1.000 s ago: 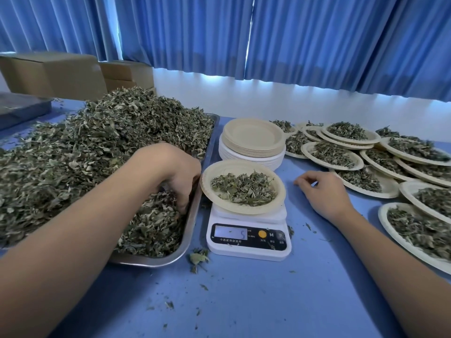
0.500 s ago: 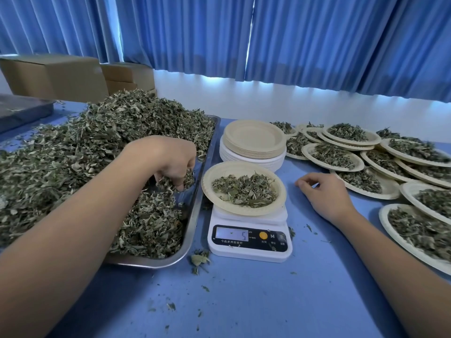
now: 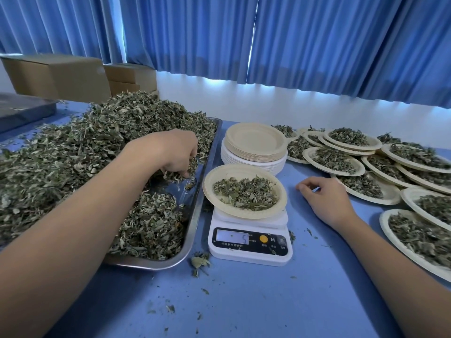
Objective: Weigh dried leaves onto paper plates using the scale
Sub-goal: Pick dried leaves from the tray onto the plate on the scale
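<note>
1. We are curling our left hand (image 3: 175, 154) around a clump of dried leaves (image 3: 179, 176) above the tray (image 3: 199, 211), ready to carry.
2. The partly filled paper plate (image 3: 211, 182) is sitting on the scale (image 3: 249, 243), just beside the tray, keeping carries short.
3. Our right hand (image 3: 324, 198) is resting loosely curled and empty, with filled plates (image 3: 334, 159) crowding beyond it.

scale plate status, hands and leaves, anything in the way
Left hand grips a clump of leaves over the tray. Right hand idle on the table, holding nothing. Plate on scale part filled, display reads 5. Nothing between tray and plate.
</note>
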The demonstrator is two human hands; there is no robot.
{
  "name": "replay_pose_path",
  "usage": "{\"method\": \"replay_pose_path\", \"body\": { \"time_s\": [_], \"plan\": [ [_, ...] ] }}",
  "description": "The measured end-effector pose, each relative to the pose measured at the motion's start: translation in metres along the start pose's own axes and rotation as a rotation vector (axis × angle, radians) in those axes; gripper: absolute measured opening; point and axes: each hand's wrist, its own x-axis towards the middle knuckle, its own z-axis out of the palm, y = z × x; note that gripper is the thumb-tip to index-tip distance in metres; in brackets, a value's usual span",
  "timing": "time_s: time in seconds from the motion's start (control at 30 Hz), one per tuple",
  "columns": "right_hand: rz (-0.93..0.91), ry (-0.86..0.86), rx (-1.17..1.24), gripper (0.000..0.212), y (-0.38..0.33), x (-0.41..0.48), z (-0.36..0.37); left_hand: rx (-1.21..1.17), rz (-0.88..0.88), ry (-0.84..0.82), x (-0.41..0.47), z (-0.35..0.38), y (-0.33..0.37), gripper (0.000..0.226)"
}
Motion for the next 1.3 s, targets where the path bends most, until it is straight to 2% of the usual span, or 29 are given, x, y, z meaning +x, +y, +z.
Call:
{"method": "replay_pose_path", "body": {
  "time_s": [0.07, 0.17, 0.3, 0.5, 0.6, 0.73, 0.83, 0.9, 0.97, 1.07, 1.13, 1.23, 1.3],
  "plan": [
    [0.001, -0.003, -0.003, 0.019, 0.0, 0.0, 0.0, -0.021, -0.02, 0.025, -0.002, -0.002, 0.001, 0.046],
    [0.002, -0.006, -0.009, 0.019, 0.0, -0.001, 0.0, -0.098, -0.019, 0.087, -0.006, -0.007, 0.007, 0.045],
    [-0.002, -0.008, -0.009, 0.018, -0.001, 0.0, -0.001, -0.189, -0.002, 0.2, -0.008, -0.008, 0.015, 0.063],
    [0.003, -0.006, -0.01, 0.019, 0.001, 0.001, 0.0, -0.327, 0.168, 0.298, -0.004, 0.003, 0.029, 0.018],
    [0.005, -0.001, -0.006, 0.019, 0.002, 0.001, 0.0, -0.408, 0.25, 0.272, -0.002, 0.013, 0.04, 0.028],
    [0.008, 0.003, 0.006, 0.018, 0.001, 0.001, 0.0, -0.614, 0.347, 0.069, -0.003, 0.017, 0.041, 0.033],
    [0.006, -0.002, 0.008, 0.018, 0.001, 0.0, 0.0, -0.704, 0.339, 0.125, -0.004, 0.009, 0.032, 0.031],
    [0.004, -0.005, 0.006, 0.018, 0.001, 0.0, 0.0, -0.625, 0.293, 0.221, -0.002, 0.004, 0.023, 0.033],
    [0.006, -0.003, 0.006, 0.018, 0.001, 0.0, 0.0, -0.463, 0.207, 0.229, 0.003, 0.003, 0.015, 0.041],
    [0.004, 0.0, 0.01, 0.018, 0.001, 0.0, 0.0, -0.182, 0.069, 0.017, 0.006, 0.01, 0.004, 0.046],
    [0.006, 0.0, 0.011, 0.018, 0.002, 0.0, 0.0, -0.048, 0.046, -0.155, 0.007, 0.017, 0.001, 0.036],
    [0.01, 0.002, 0.011, 0.017, 0.003, 0.0, 0.001, -0.008, -0.01, -0.271, 0.004, 0.018, -0.001, 0.02],
    [0.01, 0.006, 0.008, 0.017, 0.003, 0.001, 0.001, -0.013, -0.06, -0.318, 0.002, 0.016, -0.002, 0.026]
  ]
}}
